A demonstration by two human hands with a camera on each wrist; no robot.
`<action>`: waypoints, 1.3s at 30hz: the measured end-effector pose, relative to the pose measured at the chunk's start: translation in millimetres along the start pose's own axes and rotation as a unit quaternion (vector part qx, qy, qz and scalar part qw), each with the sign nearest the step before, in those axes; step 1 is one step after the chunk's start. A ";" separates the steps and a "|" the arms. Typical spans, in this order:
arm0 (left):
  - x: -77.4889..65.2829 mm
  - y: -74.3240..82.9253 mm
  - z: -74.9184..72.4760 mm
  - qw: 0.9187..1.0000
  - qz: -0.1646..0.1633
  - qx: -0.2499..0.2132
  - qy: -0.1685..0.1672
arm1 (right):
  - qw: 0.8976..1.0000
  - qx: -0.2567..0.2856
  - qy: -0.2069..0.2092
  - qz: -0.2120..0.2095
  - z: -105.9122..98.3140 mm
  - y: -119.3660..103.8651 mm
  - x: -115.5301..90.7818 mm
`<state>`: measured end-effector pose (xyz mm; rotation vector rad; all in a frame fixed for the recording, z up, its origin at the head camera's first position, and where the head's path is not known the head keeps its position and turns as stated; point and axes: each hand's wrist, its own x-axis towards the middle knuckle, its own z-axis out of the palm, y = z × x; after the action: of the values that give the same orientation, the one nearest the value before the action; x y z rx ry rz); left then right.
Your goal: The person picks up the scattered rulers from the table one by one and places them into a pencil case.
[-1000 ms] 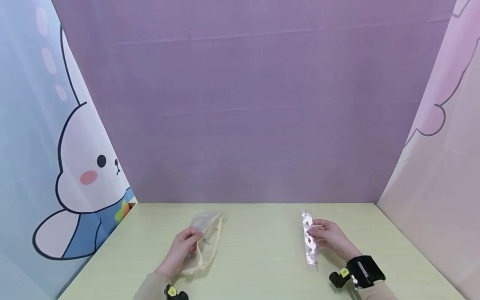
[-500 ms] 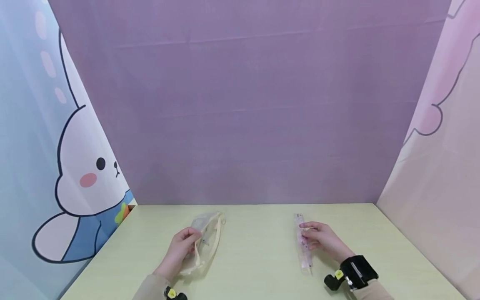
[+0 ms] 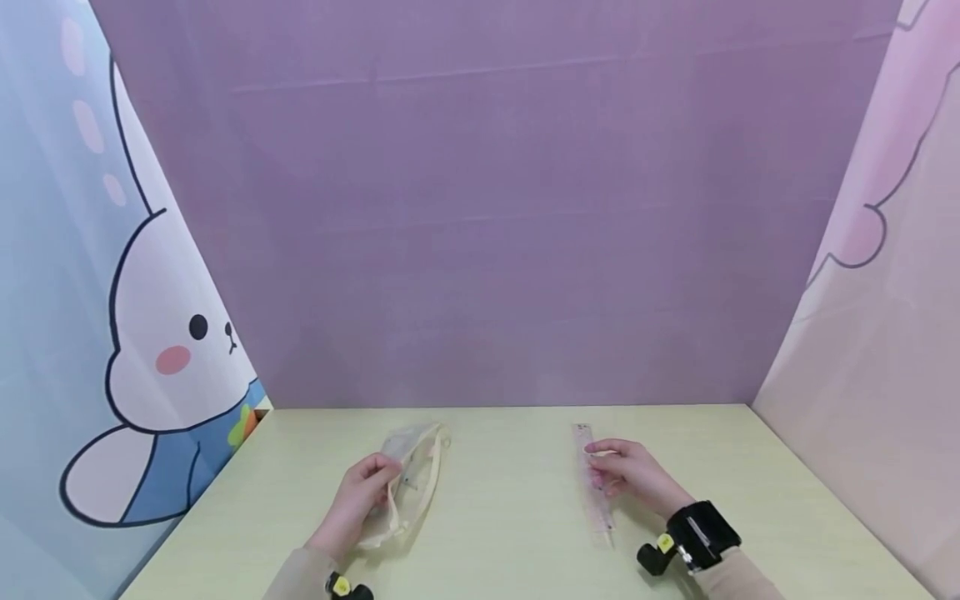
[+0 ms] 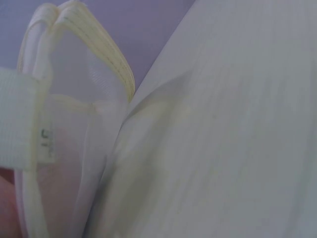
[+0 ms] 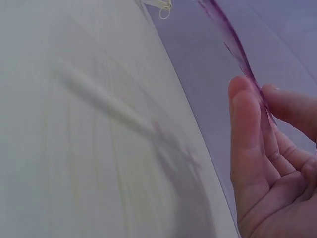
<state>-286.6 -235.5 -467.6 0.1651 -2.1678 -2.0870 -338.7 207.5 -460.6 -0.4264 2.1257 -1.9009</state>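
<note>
On the left of the head view, my left hand (image 3: 358, 498) pinches the side of a see-through mesh pouch (image 3: 422, 487) with cream edging. The left wrist view shows the pouch (image 4: 74, 129) close up, standing loosely off the table, with a white fabric tag (image 4: 17, 119) on its side. My right hand (image 3: 637, 477) holds a long, thin, see-through pink strip (image 3: 597, 504), shaped like a ruler, between thumb and fingers. In the right wrist view the strip (image 5: 230, 37) is nearly edge-on, slightly curved and above the table. Its exact kind is unclear.
The pale wooden tabletop (image 3: 510, 500) spans the space between the hands. Behind it rises a purple cloth backdrop (image 3: 510, 217). A rabbit-print curtain (image 3: 180, 367) borders the left, a pink and white curtain (image 3: 885, 375) the right.
My right hand has moved left with the strip, toward the pouch. The strip has gone from a silvery glare to see-through pink. My left hand and the pouch stay nearly still.
</note>
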 end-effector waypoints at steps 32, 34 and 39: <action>-0.4 -2.3 -4.2 1.000 0.009 0.002 -0.001 | 1.000 0.013 -0.018 -0.002 30.6 -5.3 23.6; 0.0 -2.3 -3.9 1.000 0.012 0.001 -0.004 | 1.000 0.015 -0.021 0.000 33.9 -5.1 25.6; -4.9 6.4 -3.1 1.000 0.007 0.004 -0.010 | 0.999 0.024 -0.027 0.004 42.6 -5.6 30.3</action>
<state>-281.2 -237.4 -461.2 0.1291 -2.1818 -2.0814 -350.2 156.3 -459.7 -0.4518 2.0410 -1.9093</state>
